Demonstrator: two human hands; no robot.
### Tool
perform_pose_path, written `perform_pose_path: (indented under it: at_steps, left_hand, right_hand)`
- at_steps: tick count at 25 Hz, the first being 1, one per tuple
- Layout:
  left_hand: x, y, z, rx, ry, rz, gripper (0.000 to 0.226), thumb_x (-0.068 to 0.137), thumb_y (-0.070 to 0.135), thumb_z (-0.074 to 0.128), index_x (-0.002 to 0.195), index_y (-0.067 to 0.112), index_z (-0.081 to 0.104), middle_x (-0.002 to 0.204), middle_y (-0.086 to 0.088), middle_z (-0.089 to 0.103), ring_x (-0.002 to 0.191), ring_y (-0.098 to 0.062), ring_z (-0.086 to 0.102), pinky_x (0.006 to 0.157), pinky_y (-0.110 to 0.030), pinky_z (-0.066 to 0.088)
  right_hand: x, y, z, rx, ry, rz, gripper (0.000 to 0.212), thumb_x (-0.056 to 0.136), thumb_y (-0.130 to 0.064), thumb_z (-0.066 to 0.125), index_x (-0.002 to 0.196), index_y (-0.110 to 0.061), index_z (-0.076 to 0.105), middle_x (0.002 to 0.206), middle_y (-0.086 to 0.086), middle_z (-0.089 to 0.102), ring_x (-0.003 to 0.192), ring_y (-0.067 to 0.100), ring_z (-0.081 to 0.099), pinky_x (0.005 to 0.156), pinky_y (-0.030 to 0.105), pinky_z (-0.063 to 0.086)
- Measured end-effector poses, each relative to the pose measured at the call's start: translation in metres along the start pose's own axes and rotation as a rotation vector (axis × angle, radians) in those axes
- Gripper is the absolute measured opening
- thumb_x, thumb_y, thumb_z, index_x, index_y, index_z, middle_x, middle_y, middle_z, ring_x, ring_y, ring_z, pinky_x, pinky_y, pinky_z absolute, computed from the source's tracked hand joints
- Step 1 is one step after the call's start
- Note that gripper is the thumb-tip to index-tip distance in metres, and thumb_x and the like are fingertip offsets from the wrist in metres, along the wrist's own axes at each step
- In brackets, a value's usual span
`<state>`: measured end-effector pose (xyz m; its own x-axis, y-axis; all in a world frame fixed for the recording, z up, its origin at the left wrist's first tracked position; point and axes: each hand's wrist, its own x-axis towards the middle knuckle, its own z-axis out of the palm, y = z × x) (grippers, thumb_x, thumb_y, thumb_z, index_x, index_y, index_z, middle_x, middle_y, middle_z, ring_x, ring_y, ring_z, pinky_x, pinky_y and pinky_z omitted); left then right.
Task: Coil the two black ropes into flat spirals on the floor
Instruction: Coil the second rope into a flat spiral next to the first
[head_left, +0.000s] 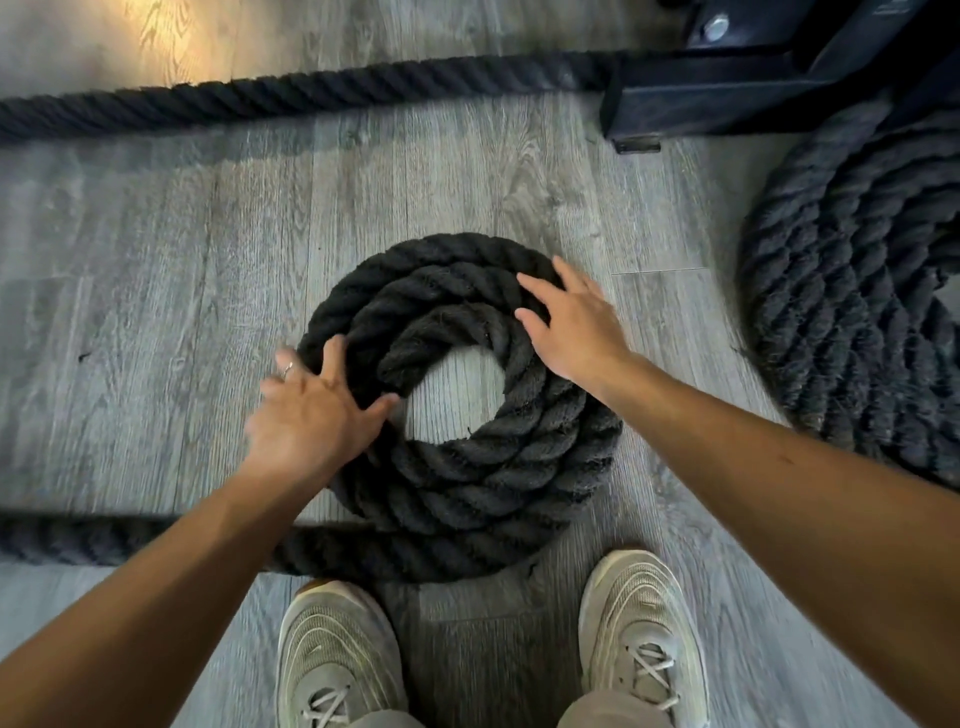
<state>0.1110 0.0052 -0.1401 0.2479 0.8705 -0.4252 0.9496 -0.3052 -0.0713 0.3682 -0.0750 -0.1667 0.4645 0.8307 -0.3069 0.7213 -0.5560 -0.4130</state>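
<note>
A thick black rope lies in a flat spiral (498, 467) of about three turns on the grey wood floor in front of me, with a bare patch of floor at its centre. Its loose tail (104, 540) runs off to the left edge. My left hand (311, 410) rests flat on the spiral's left side, fingers spread. My right hand (576, 322) lies flat on its upper right side, fingers apart. A second black rope coil (852, 312) sits at the right edge, partly cut off. Another straight rope length (311, 91) crosses the floor at the top.
A black metal frame base (727, 98) with a bolt stands at the top right, next to the second coil. My two beige sneakers (337, 654) (644, 634) stand just below the spiral. Bright light falls on the floor at the top left.
</note>
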Motion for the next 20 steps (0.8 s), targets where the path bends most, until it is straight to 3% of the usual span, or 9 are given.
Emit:
perform_pose_path:
  at_steps: [3, 6, 9, 13, 15, 17, 19, 20]
  left_hand:
    - [0.042, -0.002, 0.004, 0.056, 0.040, 0.277, 0.079, 0.088, 0.081, 0.023, 0.153, 0.055, -0.015, 0.169, -0.011, -0.006, 0.151, -0.046, 0.011, 0.106, -0.066, 0.039]
    - [0.079, -0.016, 0.026, 0.110, -0.062, 0.473, 0.078, 0.076, 0.089, -0.012, 0.147, 0.060, -0.024, 0.169, 0.004, -0.020, 0.154, -0.043, -0.011, 0.109, -0.074, 0.026]
    - [0.083, -0.022, 0.033, 0.073, -0.061, 0.440, 0.078, 0.075, 0.090, -0.011, 0.145, 0.059, -0.027, 0.169, 0.009, -0.017, 0.153, -0.045, 0.011, 0.102, -0.070, 0.036]
    - [0.052, -0.012, 0.014, -0.004, -0.036, 0.220, 0.083, 0.078, 0.089, 0.005, 0.150, 0.057, -0.021, 0.169, -0.009, -0.016, 0.134, -0.047, 0.046, 0.106, -0.054, 0.041]
    - [0.024, -0.007, 0.011, -0.029, -0.093, 0.106, 0.088, 0.082, 0.086, 0.015, 0.153, 0.049, -0.021, 0.168, -0.016, -0.013, 0.134, -0.047, 0.047, 0.108, -0.051, 0.040]
    - [-0.008, 0.000, 0.022, -0.020, -0.143, 0.054, 0.102, 0.073, 0.093, 0.008, 0.157, 0.040, -0.019, 0.167, -0.022, -0.010, 0.138, -0.049, 0.041, 0.108, -0.050, 0.039]
    - [-0.039, 0.014, 0.032, 0.037, -0.231, 0.072, 0.120, 0.060, 0.097, -0.007, 0.161, 0.031, -0.010, 0.165, -0.029, -0.007, 0.141, -0.051, 0.036, 0.105, -0.048, 0.042]
    - [-0.049, 0.022, 0.030, 0.040, -0.248, 0.056, 0.120, 0.065, 0.097, 0.000, 0.162, 0.026, -0.008, 0.163, -0.031, 0.000, 0.140, -0.049, 0.039, 0.104, -0.046, 0.044]
  right_hand:
    - [-0.058, 0.002, 0.022, 0.019, 0.149, 0.150, 0.063, 0.103, -0.052, 0.042, 0.161, -0.037, 0.020, 0.171, 0.006, -0.003, 0.155, 0.035, 0.000, 0.121, 0.061, 0.005]
    - [-0.132, -0.007, 0.060, 0.164, 0.123, 0.323, 0.080, 0.099, -0.059, 0.043, 0.163, -0.029, 0.004, 0.168, 0.012, -0.016, 0.153, 0.041, -0.004, 0.121, 0.061, 0.008]
    - [-0.152, -0.007, 0.078, 0.251, 0.108, 0.258, 0.082, 0.100, -0.053, 0.045, 0.164, -0.020, 0.006, 0.167, 0.013, -0.022, 0.151, 0.045, -0.001, 0.118, 0.063, 0.022]
    - [-0.109, 0.013, 0.051, 0.230, 0.038, 0.164, 0.078, 0.103, -0.049, 0.044, 0.164, -0.025, 0.000, 0.165, 0.003, -0.030, 0.154, 0.034, -0.014, 0.121, 0.052, 0.018]
    - [-0.073, 0.030, 0.024, 0.100, -0.030, 0.043, 0.074, 0.104, -0.050, 0.042, 0.163, -0.031, 0.000, 0.166, -0.004, -0.029, 0.154, 0.027, -0.018, 0.121, 0.052, 0.015]
    - [-0.034, 0.037, -0.001, -0.012, -0.099, -0.030, 0.069, 0.105, -0.048, 0.042, 0.162, -0.039, 0.006, 0.168, -0.008, -0.022, 0.155, 0.023, -0.016, 0.122, 0.054, 0.012]
    - [-0.005, 0.033, -0.013, 0.017, -0.143, 0.001, 0.063, 0.104, -0.048, 0.044, 0.159, -0.047, 0.014, 0.170, -0.010, -0.013, 0.157, 0.024, -0.008, 0.125, 0.054, 0.011]
    - [0.003, 0.028, -0.015, 0.061, -0.137, 0.041, 0.061, 0.104, -0.048, 0.045, 0.158, -0.049, 0.018, 0.171, -0.009, -0.010, 0.157, 0.025, -0.004, 0.125, 0.052, 0.012]
